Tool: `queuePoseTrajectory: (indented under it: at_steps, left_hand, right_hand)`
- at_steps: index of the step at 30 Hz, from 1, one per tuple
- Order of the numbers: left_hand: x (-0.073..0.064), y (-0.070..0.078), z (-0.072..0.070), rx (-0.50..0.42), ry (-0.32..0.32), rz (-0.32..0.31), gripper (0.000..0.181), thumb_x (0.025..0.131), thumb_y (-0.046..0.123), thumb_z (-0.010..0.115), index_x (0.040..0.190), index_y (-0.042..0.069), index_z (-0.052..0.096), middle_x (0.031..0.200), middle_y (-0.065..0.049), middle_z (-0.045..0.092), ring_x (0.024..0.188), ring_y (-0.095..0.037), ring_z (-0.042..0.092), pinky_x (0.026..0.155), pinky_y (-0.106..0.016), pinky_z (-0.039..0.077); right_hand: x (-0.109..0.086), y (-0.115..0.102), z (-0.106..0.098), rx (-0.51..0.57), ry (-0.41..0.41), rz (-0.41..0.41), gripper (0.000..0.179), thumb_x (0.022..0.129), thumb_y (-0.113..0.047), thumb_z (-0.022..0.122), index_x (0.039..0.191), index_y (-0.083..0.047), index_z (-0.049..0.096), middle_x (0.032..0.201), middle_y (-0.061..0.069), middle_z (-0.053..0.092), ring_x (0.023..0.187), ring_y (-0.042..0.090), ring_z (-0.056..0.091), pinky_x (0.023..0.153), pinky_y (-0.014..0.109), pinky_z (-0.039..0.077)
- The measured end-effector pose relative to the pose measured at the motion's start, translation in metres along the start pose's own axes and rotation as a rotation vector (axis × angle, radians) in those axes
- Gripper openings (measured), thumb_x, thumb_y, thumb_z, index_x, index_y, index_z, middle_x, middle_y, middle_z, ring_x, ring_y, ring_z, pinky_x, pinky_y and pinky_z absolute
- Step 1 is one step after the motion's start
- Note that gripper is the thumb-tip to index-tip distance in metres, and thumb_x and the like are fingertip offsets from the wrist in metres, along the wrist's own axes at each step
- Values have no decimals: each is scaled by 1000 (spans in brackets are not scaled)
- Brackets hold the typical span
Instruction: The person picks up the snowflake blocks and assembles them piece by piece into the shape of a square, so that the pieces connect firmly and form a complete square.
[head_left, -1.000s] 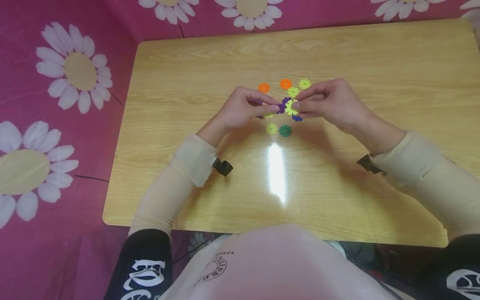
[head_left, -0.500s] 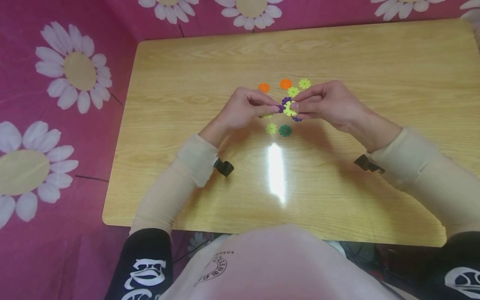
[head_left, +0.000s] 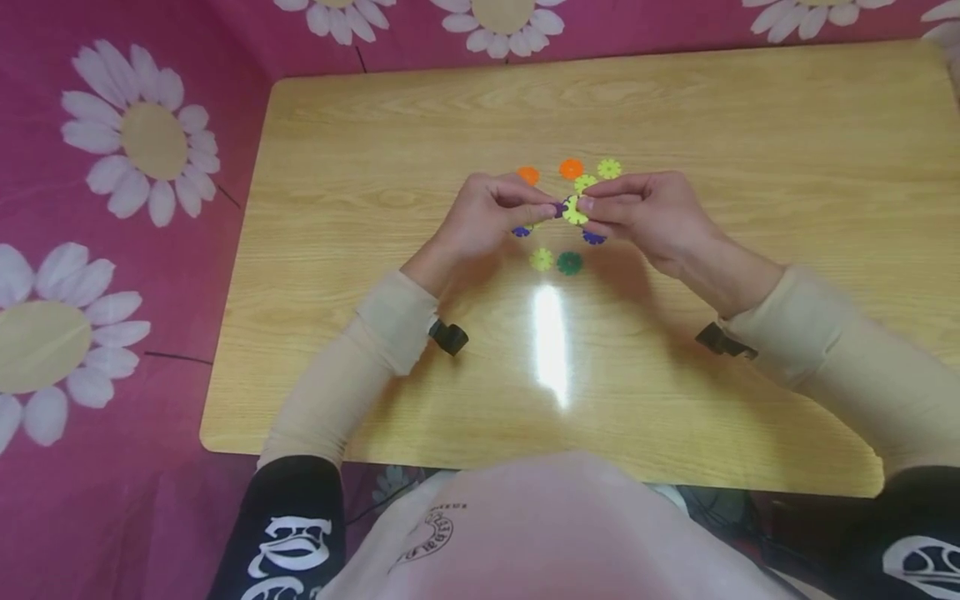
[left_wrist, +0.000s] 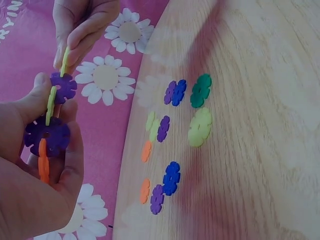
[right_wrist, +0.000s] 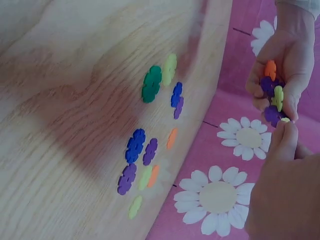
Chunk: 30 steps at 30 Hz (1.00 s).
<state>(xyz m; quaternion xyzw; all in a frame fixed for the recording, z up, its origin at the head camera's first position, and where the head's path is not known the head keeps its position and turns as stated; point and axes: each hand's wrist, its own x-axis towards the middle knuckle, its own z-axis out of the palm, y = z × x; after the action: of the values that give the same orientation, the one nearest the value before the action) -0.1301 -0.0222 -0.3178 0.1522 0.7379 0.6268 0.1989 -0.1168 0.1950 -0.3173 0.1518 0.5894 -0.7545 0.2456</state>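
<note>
My left hand holds a short chain of notched plastic snowflake discs above the table. In the left wrist view, an orange disc, a purple disc, a yellow disc and a smaller-looking purple disc sit slotted together at angles. At the chain's far end, my right hand pinches another yellow disc by its edge. It meets the end purple disc; how deep the slots engage is unclear. Fingers of the left hand curl beneath the chain, partly hiding it in the head view.
On the wooden table lie several loose discs, among them a green disc, a yellow disc, an orange disc and a blue disc. Pink flowered cloth borders the table's left and far sides.
My right hand and its yellow disc have shifted slightly left, closer to the left hand. A blue disc on the table now shows below the left fingers.
</note>
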Motion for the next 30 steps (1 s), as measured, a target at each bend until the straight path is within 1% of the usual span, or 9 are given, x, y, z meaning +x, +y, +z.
queuePoseTrajectory:
  at_steps: [5, 8, 12, 16, 17, 22, 24, 26, 30]
  left_hand:
    - [2, 1, -2, 11, -2, -6, 16, 81, 9, 70, 94, -1, 72, 90, -5, 68, 83, -19, 61, 68, -27, 51]
    - [2, 0, -3, 31, 2, 19, 16, 80, 7, 71, 93, -2, 71, 89, -6, 69, 82, -18, 60, 68, -26, 50]
    - [2, -2, -1, 56, 2, 49, 16, 80, 6, 71, 92, -4, 71, 89, -8, 68, 80, -17, 57, 65, -25, 48]
    - [2, -3, 0, 59, 15, 31, 16, 80, 7, 72, 92, -3, 71, 87, -7, 67, 78, -17, 56, 62, -24, 48]
    - [2, -2, 0, 63, 19, 36, 16, 80, 7, 71, 92, -3, 71, 88, -7, 67, 78, -17, 56, 62, -24, 48]
    - [1, -1, 0, 65, 19, 13, 16, 80, 8, 71, 92, -2, 71, 88, -6, 67, 79, -17, 58, 64, -25, 49]
    - [0, 0, -1, 55, 9, -16, 15, 80, 8, 71, 92, -2, 71, 89, -5, 69, 82, -18, 61, 68, -26, 50]
    - [-1, 1, -2, 47, -13, -41, 16, 81, 9, 71, 94, -1, 71, 90, -5, 70, 85, -20, 63, 71, -26, 51]
    - [1, 1, -5, 63, -83, -122, 21, 85, 18, 68, 101, 5, 71, 94, -4, 70, 90, -22, 63, 77, -27, 52]
  right_hand:
    - [2, 0, 2, 12, 13, -1, 36, 69, -6, 80, 100, 4, 65, 108, 18, 59, 90, 21, 66, 79, 29, 53]
    - [4, 2, 2, -2, 12, 9, 36, 68, -7, 80, 100, 3, 66, 109, 17, 57, 88, 20, 67, 78, 28, 53]
    - [7, 7, 3, 9, 7, 18, 33, 69, -5, 80, 98, 1, 67, 102, 14, 64, 85, 19, 67, 78, 29, 53]
    - [9, 9, 4, 14, 4, 4, 31, 69, -5, 79, 98, 1, 67, 93, 13, 69, 82, 20, 68, 79, 32, 52]
    - [9, 9, 4, 8, 3, -2, 31, 69, -5, 79, 98, 1, 67, 92, 13, 69, 82, 20, 68, 79, 32, 52]
    - [9, 6, 4, -27, -4, 1, 32, 70, -6, 79, 98, 0, 67, 92, 13, 69, 81, 21, 68, 77, 31, 52]
    - [9, 4, 3, -56, -9, 10, 32, 70, -7, 79, 99, 0, 67, 93, 12, 69, 80, 20, 68, 77, 31, 52]
    - [10, 3, 2, -87, -11, 16, 34, 70, -8, 79, 101, 0, 67, 95, 11, 69, 81, 19, 68, 78, 31, 52]
    - [12, 3, -4, -99, -12, 41, 36, 71, -9, 79, 104, 1, 66, 100, 13, 65, 83, 18, 67, 80, 31, 51]
